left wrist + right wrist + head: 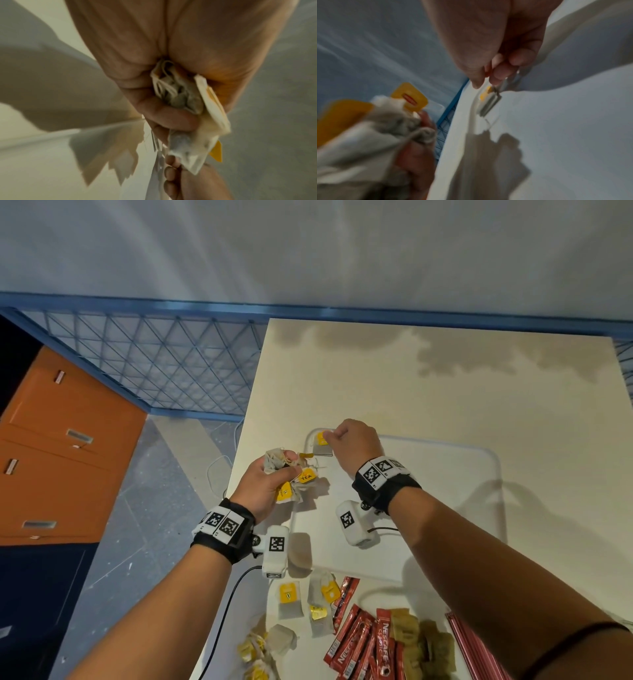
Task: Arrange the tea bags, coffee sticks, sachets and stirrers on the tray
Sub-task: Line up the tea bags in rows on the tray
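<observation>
A white tray point(428, 501) lies on the cream table point(376, 378). In its far left corner a tea bag with a yellow tag point(322, 446) lies flat, and my right hand point(344, 438) pinches its top edge; the right wrist view shows the same tea bag point(488, 104) under that hand point(488, 75). My left hand point(269, 482) grips a crumpled bunch of tea bags point(294, 474) just left of the tray, also seen as the bunch point(180, 94). Loose tea bags point(290, 599), red coffee sticks point(356, 642), olive sachets point(423, 643) and pink stirrers point(474, 648) lie on the table near me.
The table's left edge runs close beside my left hand. Beyond it are a grey floor, an orange cabinet point(54, 460) and a blue mesh fence point(154, 368). A black cable point(222, 614) hangs off the table's near left side.
</observation>
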A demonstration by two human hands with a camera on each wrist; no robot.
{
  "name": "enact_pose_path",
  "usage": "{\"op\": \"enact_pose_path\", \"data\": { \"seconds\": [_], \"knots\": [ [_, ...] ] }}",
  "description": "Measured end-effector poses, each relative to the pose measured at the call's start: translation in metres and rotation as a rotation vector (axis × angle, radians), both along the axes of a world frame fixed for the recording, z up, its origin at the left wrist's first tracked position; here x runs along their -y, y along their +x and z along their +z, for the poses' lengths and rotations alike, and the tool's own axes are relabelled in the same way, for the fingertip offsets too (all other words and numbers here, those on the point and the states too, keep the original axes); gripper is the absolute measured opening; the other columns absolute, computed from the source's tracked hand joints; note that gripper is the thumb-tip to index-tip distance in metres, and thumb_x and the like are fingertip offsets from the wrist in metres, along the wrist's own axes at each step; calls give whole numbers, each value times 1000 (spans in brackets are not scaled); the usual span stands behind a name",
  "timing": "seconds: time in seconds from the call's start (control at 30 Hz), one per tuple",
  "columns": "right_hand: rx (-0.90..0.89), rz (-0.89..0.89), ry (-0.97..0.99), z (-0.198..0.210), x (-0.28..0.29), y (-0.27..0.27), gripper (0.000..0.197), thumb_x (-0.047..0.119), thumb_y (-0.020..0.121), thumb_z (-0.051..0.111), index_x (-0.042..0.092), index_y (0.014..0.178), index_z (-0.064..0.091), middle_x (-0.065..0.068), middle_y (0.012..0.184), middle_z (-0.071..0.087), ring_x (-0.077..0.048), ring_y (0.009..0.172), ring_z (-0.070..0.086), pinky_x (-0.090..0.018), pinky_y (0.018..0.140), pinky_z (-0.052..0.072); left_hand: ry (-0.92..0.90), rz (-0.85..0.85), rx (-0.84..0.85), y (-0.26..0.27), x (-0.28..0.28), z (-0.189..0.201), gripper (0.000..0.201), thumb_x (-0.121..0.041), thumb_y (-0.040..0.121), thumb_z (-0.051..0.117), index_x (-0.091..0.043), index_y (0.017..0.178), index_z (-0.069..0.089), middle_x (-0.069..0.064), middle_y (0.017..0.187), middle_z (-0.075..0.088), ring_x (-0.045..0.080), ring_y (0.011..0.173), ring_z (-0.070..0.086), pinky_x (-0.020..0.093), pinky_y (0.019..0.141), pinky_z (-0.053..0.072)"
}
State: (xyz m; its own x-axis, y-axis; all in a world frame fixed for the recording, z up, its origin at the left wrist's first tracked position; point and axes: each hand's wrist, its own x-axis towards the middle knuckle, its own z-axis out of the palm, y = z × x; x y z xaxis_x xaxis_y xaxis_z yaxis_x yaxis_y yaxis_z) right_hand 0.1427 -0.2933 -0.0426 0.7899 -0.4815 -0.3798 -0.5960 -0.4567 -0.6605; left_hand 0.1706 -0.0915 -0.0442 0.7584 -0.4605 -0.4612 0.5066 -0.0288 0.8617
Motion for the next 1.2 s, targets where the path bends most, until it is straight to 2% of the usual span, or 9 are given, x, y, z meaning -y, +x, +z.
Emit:
{"op": "enact_pose_path", "data": {
  "seconds": [0.17,0.3,0.43,0.5,0.6,0.7,0.8,1.07,1.2],
  "knots": [
    [41,3,353,26,-3,-27,61,71,88,53,14,77,74,0,67,69,-16,57,59,-37,60,53,-30,-77,28,-2,7,2,21,-4,76,74,-16,93,72,13,97,72,28,90,69,42,90,54],
    [117,112,317,30,-10,-52,53,77,76,66,24,76,75,-9,79,72,-19,67,63,-42,68,56,-25,-170,76,-8,16,4,33,-4,77,74,-3,109,66,20,102,71,31,93,69,44,91,56],
    [204,42,412,23,-7,-65,25,48,81,77,23,84,77,3,82,76,-16,83,72,-48,87,59,-60,-190,42,-15,24,7,37,-3,72,79,-7,106,65,15,96,73,30,87,70,40,85,59],
    [239,38,420,23,-3,-71,7,27,89,74,22,85,78,8,85,77,-11,82,71,-42,86,59,-75,-170,23,-18,26,8,36,1,72,77,-9,104,64,12,94,74,28,84,72,38,80,60],
    [259,-61,499,26,-1,-77,12,14,95,69,19,87,76,-1,88,77,-14,76,71,-39,78,60,-99,-134,-5,-22,29,7,36,5,70,73,-9,102,63,11,96,75,28,86,72,38,79,60],
    [263,-221,662,31,-4,-81,7,13,98,66,9,96,71,-17,93,75,-22,67,70,-38,68,60,-79,-122,-5,-26,34,5,34,4,68,74,-10,98,64,8,93,76,27,85,71,40,82,59],
    [245,-293,653,31,-7,-81,12,16,98,67,5,102,68,-17,92,73,-20,63,69,-30,59,57,-85,-123,-27,-31,39,3,35,-10,65,85,-13,95,67,10,90,73,27,84,68,42,84,57],
    [270,-381,808,33,-14,-80,18,15,95,71,-1,104,66,-22,101,74,-29,85,76,-43,73,64,-53,-137,4,-36,47,-2,48,-9,78,80,10,117,59,27,105,69,32,92,70,43,85,60],
    [253,-361,916,42,-12,-79,19,23,102,61,6,109,69,-11,100,78,-28,83,76,-39,73,64,10,-87,4,-30,46,-2,17,-5,89,74,-4,106,69,18,101,74,30,91,71,40,84,57]
  ]
}}
